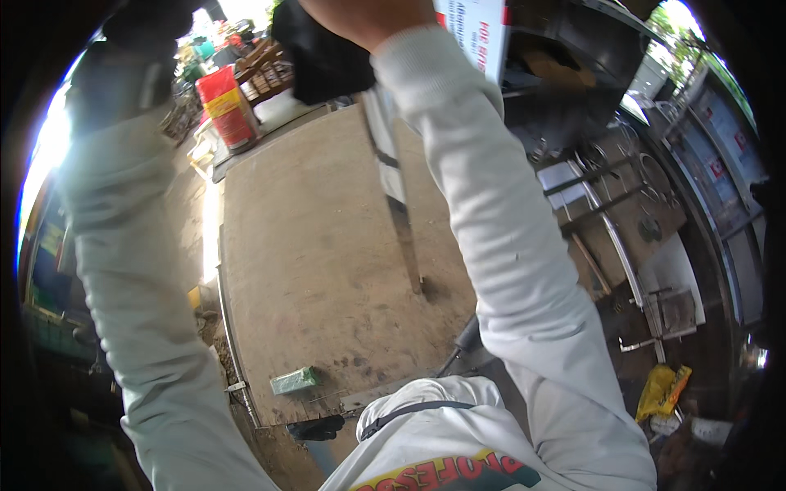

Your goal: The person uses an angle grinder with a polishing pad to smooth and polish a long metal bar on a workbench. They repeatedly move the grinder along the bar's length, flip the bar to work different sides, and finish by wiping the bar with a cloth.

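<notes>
Both my arms, in white long sleeves, reach up toward the upper rim. My right hand [364, 16] is bare at the wrist and mostly cut off by the top edge. Right beside it hangs a piece of black cloth [321, 61]; whether my fingers grip it is out of view. My left hand [147, 33], at the upper left, looks dark and blurred, and its fingers cannot be made out. Below the right hand a long narrow shiny strip [399, 213] slants down to the brown tabletop [311, 229].
A green-wrapped block [295, 380] lies at the table's near edge, with a black object [316, 429] just below. A red and yellow bag [228, 110] stands at the far left corner. Metal bars and tools [610, 229] fill the right side, near a yellow packet [661, 391].
</notes>
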`<state>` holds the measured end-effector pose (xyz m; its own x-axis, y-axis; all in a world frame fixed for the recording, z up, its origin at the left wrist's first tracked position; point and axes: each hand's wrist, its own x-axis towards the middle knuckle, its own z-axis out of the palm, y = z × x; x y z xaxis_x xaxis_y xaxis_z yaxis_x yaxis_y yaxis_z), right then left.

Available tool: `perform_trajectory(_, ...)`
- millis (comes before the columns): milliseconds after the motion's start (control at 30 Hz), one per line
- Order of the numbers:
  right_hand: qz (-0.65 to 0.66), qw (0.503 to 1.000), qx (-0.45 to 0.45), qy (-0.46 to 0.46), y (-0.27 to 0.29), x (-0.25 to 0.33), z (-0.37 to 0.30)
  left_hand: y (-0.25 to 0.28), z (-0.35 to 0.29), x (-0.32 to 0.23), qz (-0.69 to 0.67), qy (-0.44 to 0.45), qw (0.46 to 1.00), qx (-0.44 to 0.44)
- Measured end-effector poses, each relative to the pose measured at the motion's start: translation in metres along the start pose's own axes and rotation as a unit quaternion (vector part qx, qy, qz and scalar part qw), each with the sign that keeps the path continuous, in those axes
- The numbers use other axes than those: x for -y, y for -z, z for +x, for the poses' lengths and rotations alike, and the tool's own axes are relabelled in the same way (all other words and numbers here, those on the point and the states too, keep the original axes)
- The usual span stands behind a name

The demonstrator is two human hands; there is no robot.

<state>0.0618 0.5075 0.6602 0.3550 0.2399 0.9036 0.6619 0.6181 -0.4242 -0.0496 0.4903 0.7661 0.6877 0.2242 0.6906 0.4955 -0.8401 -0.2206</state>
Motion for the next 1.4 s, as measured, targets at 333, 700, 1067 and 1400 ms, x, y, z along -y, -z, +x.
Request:
perform_trajectory(333, 0.081, 0.969, 0.080, -0.218, 0.014, -0.079, -0.245, -0.160, -0.074, 0.017, -0.750, 0.142, 0.622, -0.175)
perform_trajectory(700, -0.003, 0.928, 0.261, -0.265, 0.050, -0.126, -0.491, -0.193, -0.283, -0.054, -0.633, 0.483, 0.589, -0.135)
perform_trajectory(1067, -0.059, 0.869, 0.453, -0.189, 0.096, -0.081, -0.527, 0.001, -0.343, -0.018, -0.706, 0.310, 0.543, -0.333)
perform_trajectory(1400, 0.103, 0.692, 0.677, -0.229, 0.091, -0.026, -0.450, 0.064, -0.332, 0.012, -0.858, 0.016, 0.496, -0.133)
